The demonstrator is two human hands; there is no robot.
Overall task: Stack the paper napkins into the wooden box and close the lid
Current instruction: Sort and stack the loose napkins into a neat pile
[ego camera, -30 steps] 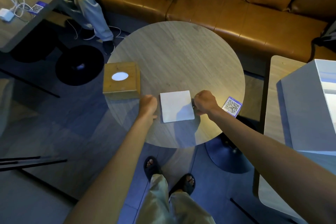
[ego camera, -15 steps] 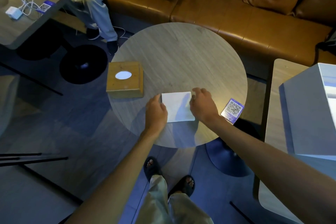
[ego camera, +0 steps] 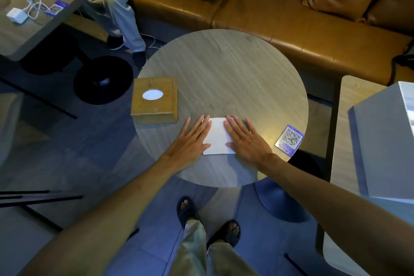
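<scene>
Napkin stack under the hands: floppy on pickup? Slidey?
Probably floppy: the napkin stack looks thin and flat, so it would likely sag if lifted by one edge. Likely light, and apt to slide on the smooth round table when pushed. Left hand and right hand lie flat on its sides; loose sheets may fan apart.

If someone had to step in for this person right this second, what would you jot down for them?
Left hand: flat, fingers straight, resting on the left edge of the napkin stack.
Right hand: flat on its right edge.
The stack lies on the round table. The wooden box stands to its left, apart, lid on.
Done: nothing is boxed yet.
Left: open the box, put the stack in, close the lid.
</scene>
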